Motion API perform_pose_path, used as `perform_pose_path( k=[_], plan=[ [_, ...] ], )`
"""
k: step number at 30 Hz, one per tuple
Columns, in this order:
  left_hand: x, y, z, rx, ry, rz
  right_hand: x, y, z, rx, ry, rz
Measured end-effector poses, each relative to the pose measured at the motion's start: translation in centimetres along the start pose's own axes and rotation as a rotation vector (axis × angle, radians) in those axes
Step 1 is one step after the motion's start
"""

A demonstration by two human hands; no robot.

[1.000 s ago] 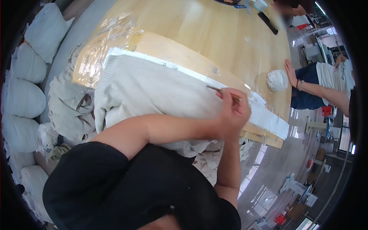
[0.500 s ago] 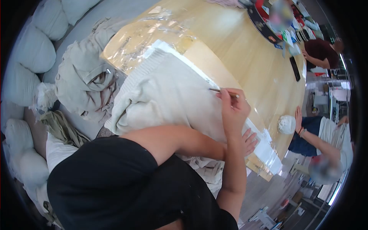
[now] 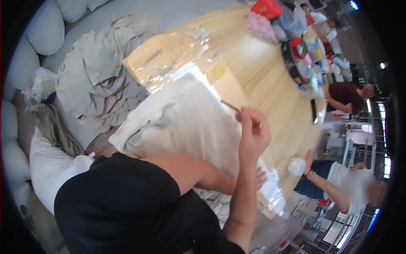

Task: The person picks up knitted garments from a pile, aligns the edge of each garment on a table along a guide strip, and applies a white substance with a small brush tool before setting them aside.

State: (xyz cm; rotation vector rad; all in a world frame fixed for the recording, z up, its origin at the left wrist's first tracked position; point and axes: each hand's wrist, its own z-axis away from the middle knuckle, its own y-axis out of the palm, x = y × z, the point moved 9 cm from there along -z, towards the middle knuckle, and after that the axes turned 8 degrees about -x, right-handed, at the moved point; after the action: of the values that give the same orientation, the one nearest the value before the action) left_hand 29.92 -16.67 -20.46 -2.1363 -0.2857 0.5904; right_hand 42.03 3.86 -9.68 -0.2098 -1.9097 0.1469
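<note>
A cream knitted garment piece [image 3: 186, 122] with a ribbed edge lies on the board in front of me, over a white sheet [image 3: 189, 71] that shows along its far edge. My right hand [image 3: 253, 133] is closed around a thin tool [image 3: 230, 106] with a dark slender shaft and a brown handle. Its tip points at the garment's far edge; whether it touches the knit I cannot tell. Below it, my left hand [image 3: 259, 179] lies flat with fingers stretched near the garment's lower right edge, partly hidden behind my right forearm.
Clear plastic film [image 3: 173, 46] covers the table's left end. A heap of beige knitwear [image 3: 99, 80] lies to the left, near white sacks [image 3: 46, 29]. Bags and assorted goods [image 3: 313, 55] crowd the far side. A person's hand [image 3: 309, 163] is beside a white ball [image 3: 296, 166].
The whole view has shifted. My right hand has moved the tool along the garment's far edge, toward its ribbed end. My left hand stays flat.
</note>
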Motion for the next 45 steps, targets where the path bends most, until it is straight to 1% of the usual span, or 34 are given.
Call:
perform_pose_path(
  k=[1,2,3,4,5,6,7,8,9,10,11,12,13,14,17,18,19,20,21,22,23,24,26,28,30,32,33,34,36,38,40,42,44,45],
  plan=[
    [0.3,0.1,0.7,-0.111,-0.034,0.258,1.5,-1.3,0.2,-0.022,-0.110,0.047],
    [0.8,0.0,1.4,-0.244,-0.057,0.633,2.1,-2.9,0.7,-0.076,-0.101,0.097],
    [0.8,0.0,2.6,-0.318,-0.051,0.885,2.4,-4.7,1.6,-0.134,-0.083,0.144],
    [1.2,-4.1,4.2,-0.377,0.013,0.821,2.4,-6.0,2.5,-0.137,-0.038,0.135],
    [1.2,-5.3,4.8,-0.108,0.008,0.587,2.0,-7.1,3.4,-0.143,0.015,0.119],
    [2.3,-10.7,6.4,0.156,-0.014,0.343,1.8,-7.3,4.4,-0.097,0.003,0.200],
    [3.7,-12.3,8.6,0.209,0.011,0.291,1.2,-7.3,5.7,-0.057,-0.004,0.278],
    [6.0,-14.9,11.5,0.360,-0.101,0.440,-0.2,-6.8,7.2,-0.013,0.012,0.267],
    [9.0,-18.2,13.9,0.486,-0.180,0.593,-1.0,-5.2,8.6,0.157,-0.014,0.443],
    [12.4,-21.2,16.8,0.600,-0.395,0.690,-2.0,-4.2,9.2,0.139,-0.026,0.424],
    [16.9,-23.3,21.0,0.413,-0.766,0.821,-2.2,-2.2,10.1,0.174,-0.202,0.550],
    [19.8,-26.8,24.4,0.254,-0.967,0.636,-1.9,-0.6,11.7,0.217,-0.363,0.680],
    [22.3,-29.2,27.7,0.284,-1.029,0.149,-1.8,-0.4,12.5,0.222,-0.332,0.669],
    [22.7,-31.0,30.0,0.259,-1.077,-0.142,-1.7,-0.5,12.3,0.225,-0.280,0.617],
    [23.1,-26.9,34.7,0.405,-1.082,-0.212,2.3,-2.1,8.6,0.085,-0.290,0.483],
    [23.2,-24.1,35.0,0.024,-1.139,0.374,3.9,-3.5,6.8,0.013,-0.288,0.525],
    [22.7,-22.9,35.0,-0.368,-1.112,0.964,5.4,-5.2,4.4,-0.082,-0.367,0.536],
    [22.1,-22.1,35.3,-0.275,-1.219,0.961,8.3,-6.3,1.7,-0.194,-0.345,0.530],
    [20.9,-22.3,34.1,-0.184,-1.118,0.896,9.0,-8.0,-1.4,-0.280,-0.417,0.511],
    [20.3,-22.8,33.7,-0.182,-1.098,0.890,12.3,-8.4,-3.9,-0.346,-0.535,0.570],
    [19.0,-22.1,33.2,-0.050,-1.101,1.041,13.9,-9.8,-6.9,-0.428,-0.654,0.670],
    [17.5,-21.2,32.9,0.087,-1.105,1.185,15.1,-11.2,-9.7,-0.533,-0.679,0.661],
    [15.6,-21.3,31.4,0.130,-1.004,1.316,16.9,-12.3,-14.3,-0.622,-0.788,0.663],
    [14.2,-19.3,31.0,0.298,-0.846,1.100,15.7,-13.2,-18.2,-0.696,-0.839,0.692],
    [12.2,-15.2,31.6,0.243,-0.892,1.289,12.8,-13.6,-20.1,-0.779,-0.890,0.726],
    [12.5,-13.4,31.5,0.172,-0.932,1.050,6.4,-13.9,-22.0,-0.657,-0.552,0.780],
    [12.8,-13.1,31.4,0.180,-0.952,0.963,3.9,-13.9,-21.5,-0.641,-0.486,0.818],
    [12.8,-13.4,31.2,0.197,-0.976,0.892,2.3,-13.5,-20.2,-0.553,-0.237,0.651],
    [12.2,-14.5,30.3,0.188,-0.980,0.898,0.9,-13.1,-17.9,-0.453,-0.345,0.614],
    [11.5,-14.8,29.6,0.123,-0.892,0.926,0.8,-12.8,-14.2,-0.330,-0.251,0.330],
    [10.3,-15.9,26.6,0.187,-0.683,0.849,2.1,-12.7,-9.7,-0.258,-0.236,0.239],
    [9.4,-15.8,25.3,0.262,-0.775,0.965,2.8,-13.2,-5.1,-0.271,-0.202,0.229],
    [10.3,-15.1,26.2,0.314,-0.912,0.816,2.9,-14.1,-0.8,-0.286,-0.139,0.286],
    [10.5,-15.1,26.2,0.309,-0.911,0.809,3.0,-14.6,1.1,-0.297,-0.123,0.316]
  ],
)
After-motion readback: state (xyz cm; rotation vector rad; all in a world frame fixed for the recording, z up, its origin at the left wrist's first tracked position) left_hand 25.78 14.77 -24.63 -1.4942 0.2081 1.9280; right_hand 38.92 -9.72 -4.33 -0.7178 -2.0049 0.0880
